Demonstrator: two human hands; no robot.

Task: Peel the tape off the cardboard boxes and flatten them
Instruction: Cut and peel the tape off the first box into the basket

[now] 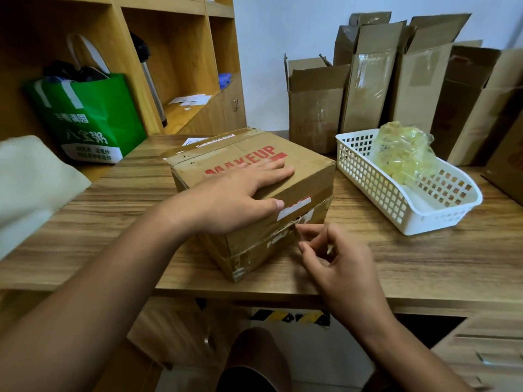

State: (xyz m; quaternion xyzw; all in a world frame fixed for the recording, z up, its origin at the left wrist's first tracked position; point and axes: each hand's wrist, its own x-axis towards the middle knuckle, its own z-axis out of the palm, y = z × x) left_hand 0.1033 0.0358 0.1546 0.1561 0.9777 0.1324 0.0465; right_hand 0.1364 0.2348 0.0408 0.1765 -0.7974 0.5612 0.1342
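— On the wooden desk (113, 236), what sits in front of the person?

— One brown cardboard box (305, 171) printed MAKEUP in red. It is near the front edge, closed and in its full shape.

— And the hands?

— The left hand (240, 199) lies flat on the lid with its fingers spread and its thumb over the near edge, pressing down. The right hand (339, 264) is at the near side seam. Its fingers are curled, and thumb and forefinger are close together beside the tape (308, 193). I cannot tell whether they have caught an edge.

— How far along is the job?

— Early for this box, I judge. Tape crosses its seams and nothing is folded down. To its right, a white basket (410, 219) holds a crumpled wad of clear tape (402, 154), so some peeling seems done. Other boxes (368, 89) stand with their flaps open against the wall, and glossy tape shows on some.
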